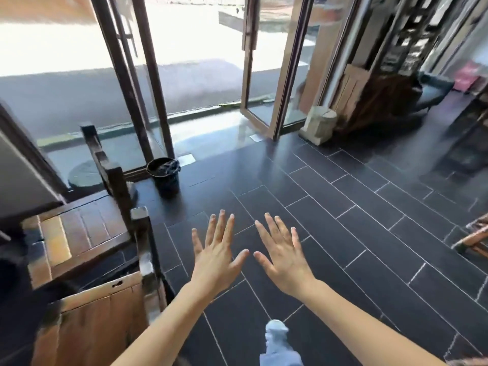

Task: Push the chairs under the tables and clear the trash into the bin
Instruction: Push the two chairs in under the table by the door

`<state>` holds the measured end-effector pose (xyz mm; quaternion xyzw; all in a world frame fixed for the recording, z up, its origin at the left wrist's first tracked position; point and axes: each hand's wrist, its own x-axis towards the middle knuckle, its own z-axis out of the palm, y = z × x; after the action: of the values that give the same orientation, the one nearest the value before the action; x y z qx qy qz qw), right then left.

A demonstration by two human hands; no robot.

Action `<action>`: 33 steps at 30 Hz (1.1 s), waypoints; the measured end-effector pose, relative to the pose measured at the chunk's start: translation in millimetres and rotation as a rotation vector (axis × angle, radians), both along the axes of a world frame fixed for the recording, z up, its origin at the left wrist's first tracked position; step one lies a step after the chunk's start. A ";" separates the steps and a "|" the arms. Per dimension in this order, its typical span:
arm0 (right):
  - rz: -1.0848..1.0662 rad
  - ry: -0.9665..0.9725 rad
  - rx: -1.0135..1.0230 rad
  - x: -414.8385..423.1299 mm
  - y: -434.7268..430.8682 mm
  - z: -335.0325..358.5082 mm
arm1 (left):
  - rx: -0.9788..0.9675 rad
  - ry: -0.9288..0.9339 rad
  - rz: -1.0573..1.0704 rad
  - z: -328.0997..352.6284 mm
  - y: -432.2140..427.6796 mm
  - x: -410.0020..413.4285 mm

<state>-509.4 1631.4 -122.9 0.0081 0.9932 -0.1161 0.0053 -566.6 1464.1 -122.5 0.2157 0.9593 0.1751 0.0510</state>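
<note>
My left hand (215, 253) and my right hand (284, 256) are held out side by side over the dark tiled floor, palms down, fingers spread, holding nothing. A dark wooden chair (87, 233) with a brown plank seat stands at the left, its seat partly under the dark table (23, 178) at the left edge. A second wooden chair (103, 320) is nearer to me at the bottom left. A black bin (165, 175) with a dark liner stands on the floor by the glass door frame, beyond my left hand. No trash shows in either hand.
Open glass doors (264, 75) lead outside ahead. A pale stone block (318, 124) sits at the door's right, beside dark wooden shelving (390, 83). Part of another wooden chair (475, 239) shows at the right edge. My leg in light jeans (277, 344) is below.
</note>
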 end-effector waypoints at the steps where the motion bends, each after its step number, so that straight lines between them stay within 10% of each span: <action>1: 0.040 -0.011 -0.008 -23.3 8.7 -3.4 | -0.005 -0.006 0.048 -1.5 4.4 -15.5; 12: 0.689 -0.079 -0.052 -256.6 10.4 -4.0 | -0.060 -0.091 0.729 6.5 13.1 -114.5; 33: 1.443 -0.294 0.143 -366.1 -211.1 -80.0 | -0.044 -0.414 1.686 -57.9 -95.7 -57.0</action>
<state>-875.5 1420.2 -202.9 -0.6311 0.7457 -0.0163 0.2128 -623.6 1368.4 -180.4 -0.6044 0.7736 0.1717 0.0818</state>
